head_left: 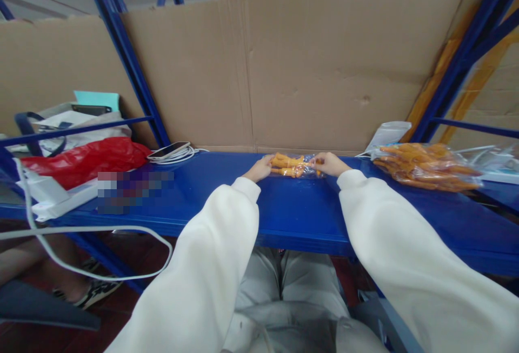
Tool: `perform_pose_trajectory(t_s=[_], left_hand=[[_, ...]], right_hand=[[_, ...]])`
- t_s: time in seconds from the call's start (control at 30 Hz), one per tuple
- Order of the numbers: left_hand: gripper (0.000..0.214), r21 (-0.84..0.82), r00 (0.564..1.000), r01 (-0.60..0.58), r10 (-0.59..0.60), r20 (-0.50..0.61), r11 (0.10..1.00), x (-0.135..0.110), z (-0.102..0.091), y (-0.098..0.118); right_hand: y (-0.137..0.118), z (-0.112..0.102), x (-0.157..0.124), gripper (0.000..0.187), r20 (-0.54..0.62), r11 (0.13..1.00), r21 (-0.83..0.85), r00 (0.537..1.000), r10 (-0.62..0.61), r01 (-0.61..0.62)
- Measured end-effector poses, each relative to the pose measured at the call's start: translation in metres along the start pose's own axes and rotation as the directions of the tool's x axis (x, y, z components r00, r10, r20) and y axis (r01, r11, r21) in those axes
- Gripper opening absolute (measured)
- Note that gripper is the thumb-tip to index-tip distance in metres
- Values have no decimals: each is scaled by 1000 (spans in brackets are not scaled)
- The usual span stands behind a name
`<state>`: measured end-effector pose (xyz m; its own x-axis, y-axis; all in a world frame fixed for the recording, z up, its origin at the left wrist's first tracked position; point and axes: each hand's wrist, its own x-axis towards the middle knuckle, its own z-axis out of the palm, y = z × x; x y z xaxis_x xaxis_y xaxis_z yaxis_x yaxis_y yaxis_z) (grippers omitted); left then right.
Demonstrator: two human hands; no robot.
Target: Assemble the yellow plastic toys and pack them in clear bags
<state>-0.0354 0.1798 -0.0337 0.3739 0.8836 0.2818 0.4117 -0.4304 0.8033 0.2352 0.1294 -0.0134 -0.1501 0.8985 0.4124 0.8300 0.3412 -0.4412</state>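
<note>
A small clear packet of orange pieces (292, 165) lies on the blue shelf (284, 212) in front of me. My left hand (259, 168) grips its left end with curled fingers. My right hand (329, 163) pinches its right end. Both arms are in white sleeves, stretched forward over the shelf. What the orange pieces are is too small to make out.
A pile of similar orange packets (425, 166) lies to the right, with a white pouch (387, 134) behind it. A phone (168, 150) on white cables, a red bag (87, 159) and a white power strip (52, 199) sit left. A cardboard wall (284, 72) backs the shelf.
</note>
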Motion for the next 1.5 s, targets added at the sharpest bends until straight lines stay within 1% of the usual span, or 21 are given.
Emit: perform_pose_trajectory(t_s=[0.1,0.2,0.3,0.43,0.5,0.57,0.7,0.77,0.87,0.97,1.07,1.17,1.27,1.33,1.37,1.43,1.5], left_hand=[[51,42,1000,-11,11,-5,999,0,-1,0],[51,94,1000,-6,8,-23,996,-1,-2,1],[49,117,1000,-17,19,-22,993,-1,-2,1],[45,106,999,-47,48,-6,993,-1,-1,-1],[45,82,999,-54,54,-2,995,0,0,-1],[47,67,999,-49,49,2,997,-1,0,0],[46,103,1000,-17,20,-22,995,-2,-1,3],[44,103,999,-24,27,-26,994,-3,-2,3],[43,70,999,-45,46,-21,997,-4,-2,3],[41,63,999,-40,42,-31,997,-4,-2,4],[36,83,999,-12,15,-42,997,-6,-3,6],[36,131,998,26,-19,-55,991,-6,-4,6],[40,185,995,41,-23,-98,982,-5,-5,6],[41,196,992,15,9,-124,980,-3,-5,6],[41,201,991,-24,50,-123,979,-3,-5,6],[36,224,980,-146,172,-100,964,-2,-4,7],[30,267,955,-260,288,-71,928,-2,-2,8]], right_hand=[[0,1,-1,18,33,997,77,999,-2,0],[-1,1,-1,16,59,991,127,998,38,-45],[-2,2,-1,22,22,990,121,997,76,-79],[-2,4,0,34,-53,985,154,995,82,-73],[-2,5,0,35,-45,978,187,993,107,-96],[-2,6,0,33,-7,964,229,990,138,-133],[-6,6,-1,26,26,920,360,987,158,-156],[-9,6,-3,29,38,888,424,983,179,-178],[-16,5,-6,35,85,823,500,961,262,-269],[-24,4,-9,33,120,756,566,940,319,-328],[-30,1,-10,30,166,705,599,921,353,-379],[-33,-1,-11,25,210,671,621,911,355,-405],[-32,-2,-11,21,229,669,636,922,312,-384],[-31,-1,-11,20,232,663,656,932,277,-361],[-30,-1,-11,19,235,648,675,935,265,-353],[-29,1,-10,20,246,597,721,935,254,-352],[-29,2,-9,23,258,540,763,933,251,-356]])
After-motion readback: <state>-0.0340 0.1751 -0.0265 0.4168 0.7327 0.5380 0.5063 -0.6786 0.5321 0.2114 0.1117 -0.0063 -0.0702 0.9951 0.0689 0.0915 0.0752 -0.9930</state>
